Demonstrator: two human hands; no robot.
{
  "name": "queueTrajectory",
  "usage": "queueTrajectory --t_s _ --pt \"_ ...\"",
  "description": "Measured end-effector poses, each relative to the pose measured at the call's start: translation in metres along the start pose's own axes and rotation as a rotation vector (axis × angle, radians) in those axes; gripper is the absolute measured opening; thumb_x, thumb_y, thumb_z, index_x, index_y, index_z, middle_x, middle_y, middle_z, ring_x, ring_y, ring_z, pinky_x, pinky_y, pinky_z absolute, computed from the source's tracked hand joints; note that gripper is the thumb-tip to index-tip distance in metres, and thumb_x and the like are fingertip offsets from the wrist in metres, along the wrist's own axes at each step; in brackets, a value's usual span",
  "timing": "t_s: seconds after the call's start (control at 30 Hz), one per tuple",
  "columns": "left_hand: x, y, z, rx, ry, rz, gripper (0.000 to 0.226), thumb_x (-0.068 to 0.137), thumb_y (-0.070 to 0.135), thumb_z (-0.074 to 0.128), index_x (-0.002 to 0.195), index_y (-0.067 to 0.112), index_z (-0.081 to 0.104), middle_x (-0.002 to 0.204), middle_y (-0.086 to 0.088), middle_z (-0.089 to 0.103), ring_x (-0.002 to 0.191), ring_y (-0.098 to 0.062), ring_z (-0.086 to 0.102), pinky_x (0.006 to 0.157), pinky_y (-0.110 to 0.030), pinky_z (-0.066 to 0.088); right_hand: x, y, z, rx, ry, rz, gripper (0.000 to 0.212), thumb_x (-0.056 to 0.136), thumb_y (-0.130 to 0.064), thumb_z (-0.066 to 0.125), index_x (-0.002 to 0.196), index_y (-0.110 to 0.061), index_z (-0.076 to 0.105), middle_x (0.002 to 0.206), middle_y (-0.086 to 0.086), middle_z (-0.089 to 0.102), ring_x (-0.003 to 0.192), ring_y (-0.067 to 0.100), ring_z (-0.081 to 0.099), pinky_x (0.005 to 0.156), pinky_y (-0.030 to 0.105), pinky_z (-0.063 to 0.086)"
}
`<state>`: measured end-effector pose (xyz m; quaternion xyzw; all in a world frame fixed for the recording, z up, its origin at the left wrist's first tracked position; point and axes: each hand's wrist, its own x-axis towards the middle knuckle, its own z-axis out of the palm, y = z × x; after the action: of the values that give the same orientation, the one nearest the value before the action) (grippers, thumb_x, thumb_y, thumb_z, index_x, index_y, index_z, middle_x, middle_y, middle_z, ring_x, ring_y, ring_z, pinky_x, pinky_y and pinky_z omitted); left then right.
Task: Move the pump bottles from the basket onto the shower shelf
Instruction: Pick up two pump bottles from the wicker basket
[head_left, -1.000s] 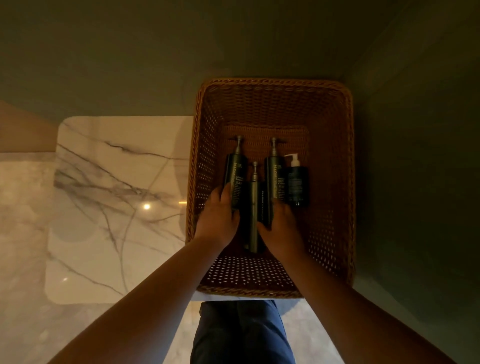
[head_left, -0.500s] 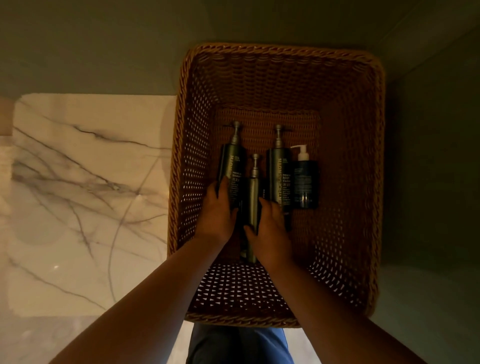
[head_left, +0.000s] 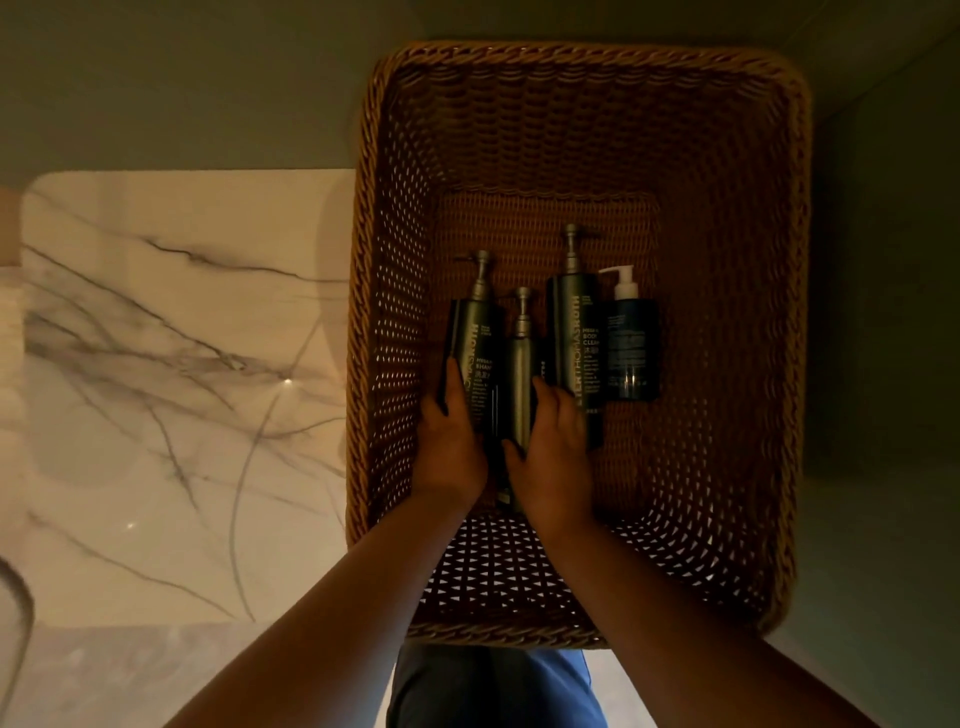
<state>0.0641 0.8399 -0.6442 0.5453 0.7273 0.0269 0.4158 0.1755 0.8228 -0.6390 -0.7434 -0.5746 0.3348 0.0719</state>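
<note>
Wicker basket (head_left: 727, 156), hands (head_left: 457, 436) among bottles (head_left: 574, 338), right half bare

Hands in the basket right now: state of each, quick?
Left hand: closed around the leftmost pump bottle.
Right hand: closed around the slim middle bottle.
Both bottles are low in the basket.

Head view: steep downward, close over basket (head_left: 582, 67).
</note>
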Motion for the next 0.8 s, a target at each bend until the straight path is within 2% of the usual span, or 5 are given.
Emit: queueTrajectory --t_s 0.13,0.23,0.37,0.57,0.8 --pt "-0.015 -0.004 0.002 -0.050 -0.035 -0.042 0.093 0.088 0.023 0.061 0.147 0.021 -0.012 0.149 -0.022 0.014 0.134 -0.032 0.029 0.111 -0.041 0.027 -0.006 0.003 0.000 0.007 -0.017 0.019 0.078 0.083 -0.022 0.068 0.146 -0.015 0.023 0.144 0.007 0.030 0.134 0.021 0.030 0.102 0.029 0.038" --pt "-0.020 -0.005 0.003 -0.081 -0.007 -0.035 0.091 0.088 0.019 0.061 0.147 0.019 -0.008 0.150 -0.022 0.014 0.136 -0.032 0.025 0.112 -0.036 0.022 -0.011 0.005 0.000 0.022 -0.060 0.058 0.082 0.083 -0.024 0.068 0.147 -0.016 0.019 0.144 0.007 0.030 0.134 0.021 0.031 0.104 0.036 0.041" --pt "-0.018 -0.008 0.003 -0.107 -0.029 -0.073 0.091 0.088 0.018 0.061 0.148 0.018 -0.008 0.148 -0.024 0.019 0.135 -0.034 0.028 0.111 -0.046 0.027 -0.013 0.005 0.001 0.091 -0.070 0.060 0.085 0.083 -0.022 0.069 0.149 -0.015 0.015 0.144 0.010 0.031 0.131 0.022 0.036 0.104 0.034 0.041" --pt "-0.016 -0.011 0.006 -0.088 -0.053 -0.092 0.096 0.088 0.026 0.062 0.146 0.020 -0.013 0.148 -0.023 0.018 0.134 -0.034 0.029 0.110 -0.045 0.027 -0.012 0.003 0.006 0.182 -0.094 0.087 0.088 0.086 -0.021 0.066 0.150 -0.020 0.006 0.146 0.014 0.033 0.119 0.026 0.051 0.092 0.036 0.048" --pt "-0.016 -0.011 0.009 -0.098 -0.067 -0.115 0.097 0.088 0.026 0.061 0.145 0.021 -0.018 0.149 -0.025 0.016 0.133 -0.036 0.029 0.109 -0.048 0.029 -0.006 0.003 0.013 0.188 -0.112 0.166 0.093 0.086 -0.028 0.065 0.149 -0.023 -0.002 0.145 0.016 0.036 0.113 0.027 0.056 0.086 0.038 0.052"
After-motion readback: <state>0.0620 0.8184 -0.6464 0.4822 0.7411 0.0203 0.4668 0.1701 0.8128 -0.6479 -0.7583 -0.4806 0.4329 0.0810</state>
